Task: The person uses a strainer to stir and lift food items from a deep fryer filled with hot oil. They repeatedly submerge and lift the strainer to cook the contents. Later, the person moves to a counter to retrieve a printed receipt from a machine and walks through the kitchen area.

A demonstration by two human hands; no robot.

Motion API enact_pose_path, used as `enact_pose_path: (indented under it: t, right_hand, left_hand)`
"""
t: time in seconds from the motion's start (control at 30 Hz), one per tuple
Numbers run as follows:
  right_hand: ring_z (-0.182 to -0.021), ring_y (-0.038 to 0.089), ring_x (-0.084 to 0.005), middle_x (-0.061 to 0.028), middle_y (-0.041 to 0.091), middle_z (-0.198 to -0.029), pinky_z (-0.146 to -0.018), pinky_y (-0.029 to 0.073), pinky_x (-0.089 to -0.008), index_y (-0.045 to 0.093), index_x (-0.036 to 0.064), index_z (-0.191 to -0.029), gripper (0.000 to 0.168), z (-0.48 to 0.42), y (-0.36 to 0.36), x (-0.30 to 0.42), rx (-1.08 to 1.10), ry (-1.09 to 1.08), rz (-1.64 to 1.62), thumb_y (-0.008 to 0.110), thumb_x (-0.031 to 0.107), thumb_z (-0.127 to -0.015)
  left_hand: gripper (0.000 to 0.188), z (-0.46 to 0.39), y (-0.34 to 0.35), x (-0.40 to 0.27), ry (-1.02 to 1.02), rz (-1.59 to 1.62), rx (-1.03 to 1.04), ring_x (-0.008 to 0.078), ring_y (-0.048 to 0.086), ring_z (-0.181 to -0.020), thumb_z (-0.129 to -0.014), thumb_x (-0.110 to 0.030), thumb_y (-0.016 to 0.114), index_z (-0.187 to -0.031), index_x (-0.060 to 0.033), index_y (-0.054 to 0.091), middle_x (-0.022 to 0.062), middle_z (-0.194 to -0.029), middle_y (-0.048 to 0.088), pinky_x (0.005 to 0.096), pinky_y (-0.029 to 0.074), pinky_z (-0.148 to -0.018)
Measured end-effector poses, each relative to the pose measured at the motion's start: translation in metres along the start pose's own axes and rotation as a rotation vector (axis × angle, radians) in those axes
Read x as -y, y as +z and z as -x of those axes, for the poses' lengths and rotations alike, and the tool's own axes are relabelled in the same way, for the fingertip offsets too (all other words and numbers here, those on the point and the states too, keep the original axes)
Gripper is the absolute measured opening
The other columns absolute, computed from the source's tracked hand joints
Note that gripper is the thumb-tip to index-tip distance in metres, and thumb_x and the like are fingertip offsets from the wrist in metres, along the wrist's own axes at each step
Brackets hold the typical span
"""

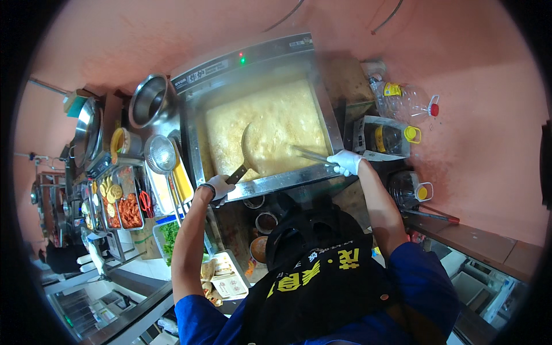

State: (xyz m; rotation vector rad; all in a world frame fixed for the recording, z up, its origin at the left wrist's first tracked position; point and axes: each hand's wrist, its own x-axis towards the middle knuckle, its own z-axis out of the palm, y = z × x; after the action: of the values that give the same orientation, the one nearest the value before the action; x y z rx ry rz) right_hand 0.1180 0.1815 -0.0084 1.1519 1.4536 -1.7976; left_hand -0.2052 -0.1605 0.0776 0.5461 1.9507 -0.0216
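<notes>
A steel deep fryer (269, 185) full of foaming, bubbling oil (280, 112) stands in front of me. My left hand (220, 187), in a white glove, is closed around the dark handle of a wide skimmer (243, 151) at the fryer's front left corner; the skimmer's curved rim shows above the foam and the rest is hidden. Gloved as well, my right hand (346, 163) grips a thin metal utensil (311, 155), perhaps tongs, over the front right edge. Its far end reaches into the foam. What lies beneath the foam cannot be seen.
Left of the fryer are a steel bowl (148, 101), a perforated ladle (160, 153) on a tray, red-handled scissors (146, 202) and food containers (130, 211). Green leaves (170, 237) fill a tub near my left forearm. Plastic jugs (403, 101) stand at the right by the wall.
</notes>
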Motion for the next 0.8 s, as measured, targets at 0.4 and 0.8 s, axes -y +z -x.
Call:
enact_pose_path:
  t: [0.4,0.8]
  right_hand:
    - [-0.101,0.070,-0.0370,-0.0183,0.073,-0.108,-0.084,0.056,-0.0484,0.074,0.008,-0.108,0.031,0.014,0.012,0.139,-0.886,-0.234,0.856,0.055,0.028,-0.093]
    - [-0.108,0.070,-0.0334,-0.0160,0.072,-0.114,-0.085,0.057,-0.0441,0.076,0.009,-0.111,0.028,-0.072,-0.009,0.170,-0.639,-0.237,1.250,0.057,0.013,-0.090]
  left_hand:
    - [0.036,0.012,0.069,-0.116,-0.058,0.584,0.145,0.0159,0.057,-0.050,-0.095,-0.033,0.062,-0.082,0.0003,0.069,0.0063,-0.067,0.066,0.0336,0.047,-0.046]
    - [0.034,-0.036,0.095,-0.170,-0.019,1.037,0.198,0.0218,0.056,-0.046,-0.098,-0.029,0.061,-0.085,0.0027,0.062,0.0079,-0.063,0.058,0.0353,0.047,-0.041]
